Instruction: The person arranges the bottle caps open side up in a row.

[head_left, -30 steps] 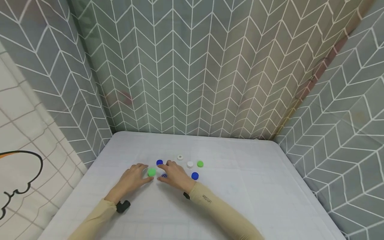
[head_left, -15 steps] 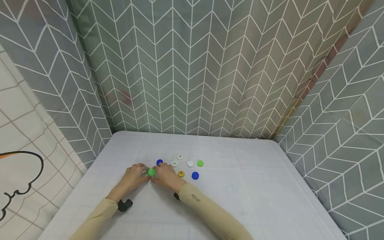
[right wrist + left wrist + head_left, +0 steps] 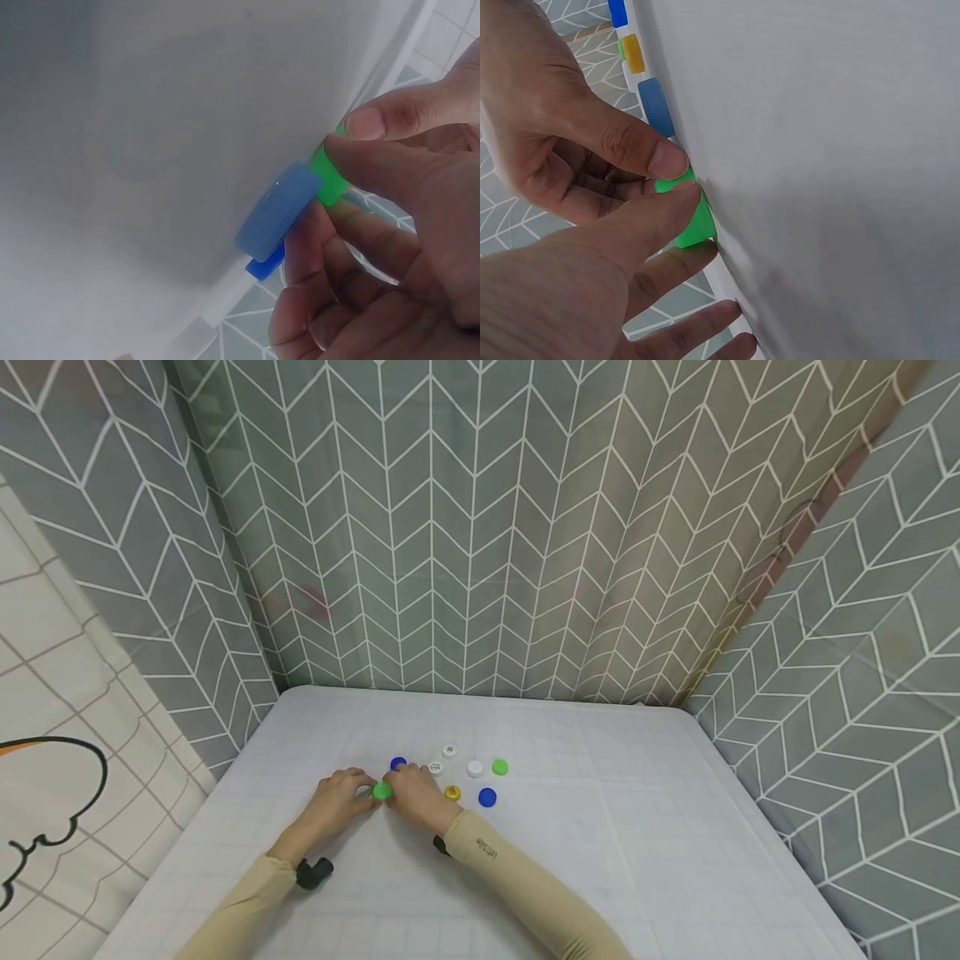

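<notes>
A green bottle cap (image 3: 382, 791) is on the table between the two hands. My left hand (image 3: 335, 804) pinches it, thumb on its near side and a finger at its far edge in the left wrist view. My right hand (image 3: 420, 797) also pinches the green cap (image 3: 328, 180) from the other side, its thumb beside the left thumb. A light blue cap (image 3: 279, 211) stands right by the right hand's fingers in the right wrist view; in the head view this hand hides it. Just beyond the right fingers lies a dark blue cap (image 3: 398, 764).
Other caps are spread to the right on the white-covered table (image 3: 585, 827): a yellow one (image 3: 452, 793), a dark blue one (image 3: 487, 797), a second green one (image 3: 500, 767) and white ones, among them a plain white cap (image 3: 475, 768). A patterned curtain (image 3: 480, 527) rises behind the table.
My right hand has moved left to the green cap, uncovering the yellow cap and a white one. My left fingers have closed in on the green cap, which has shifted slightly right.
</notes>
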Tool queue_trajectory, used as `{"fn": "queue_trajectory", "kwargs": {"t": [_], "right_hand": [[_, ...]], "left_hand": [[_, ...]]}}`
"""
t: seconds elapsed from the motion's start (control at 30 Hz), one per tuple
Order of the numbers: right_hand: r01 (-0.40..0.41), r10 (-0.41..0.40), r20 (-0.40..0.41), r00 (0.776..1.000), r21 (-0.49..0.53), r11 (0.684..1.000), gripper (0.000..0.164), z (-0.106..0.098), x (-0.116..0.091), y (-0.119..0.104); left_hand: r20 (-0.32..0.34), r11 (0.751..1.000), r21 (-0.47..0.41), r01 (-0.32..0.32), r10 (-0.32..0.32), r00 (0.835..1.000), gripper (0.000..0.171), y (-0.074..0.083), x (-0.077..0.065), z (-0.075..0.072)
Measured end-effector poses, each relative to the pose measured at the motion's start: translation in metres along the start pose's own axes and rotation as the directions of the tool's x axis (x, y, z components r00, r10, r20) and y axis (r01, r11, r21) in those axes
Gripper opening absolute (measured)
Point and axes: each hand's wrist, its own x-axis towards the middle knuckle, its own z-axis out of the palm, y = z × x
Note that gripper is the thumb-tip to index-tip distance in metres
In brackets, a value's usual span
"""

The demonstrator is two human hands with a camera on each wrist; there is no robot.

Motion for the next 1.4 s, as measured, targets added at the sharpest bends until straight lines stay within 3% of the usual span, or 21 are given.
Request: {"fn": "queue_trajectory", "kwargs": {"t": [0.83, 1.03, 1.2, 1.4], "right_hand": [[-0.006, 0.007, -0.02, 1.0, 0.044, 0.999, 0.026, -0.009, -0.006, 0.006], [0.013, -0.011, -0.039, 0.999, 0.045, 0.999, 0.031, -0.02, -0.013, 0.008], [0.065, -0.059, -0.099, 0.993, 0.059, 0.996, 0.03, -0.033, -0.022, 0.011], [0.102, -0.082, -0.14, 0.987, 0.141, 0.985, 0.029, -0.047, -0.033, 0.013]], "left_hand": [[0.002, 1.0, -0.015, -0.006, 0.006, 1.0, 0.03, 0.009, -0.002, -0.008], [-0.016, 0.999, -0.018, -0.037, 0.037, 0.999, 0.032, 0.016, -0.003, -0.015], [-0.03, 0.997, -0.045, -0.058, 0.057, 0.998, 0.033, 0.023, -0.004, -0.023], [-0.023, 0.991, -0.121, -0.059, 0.057, 0.998, 0.036, 0.032, -0.008, -0.031]]}}
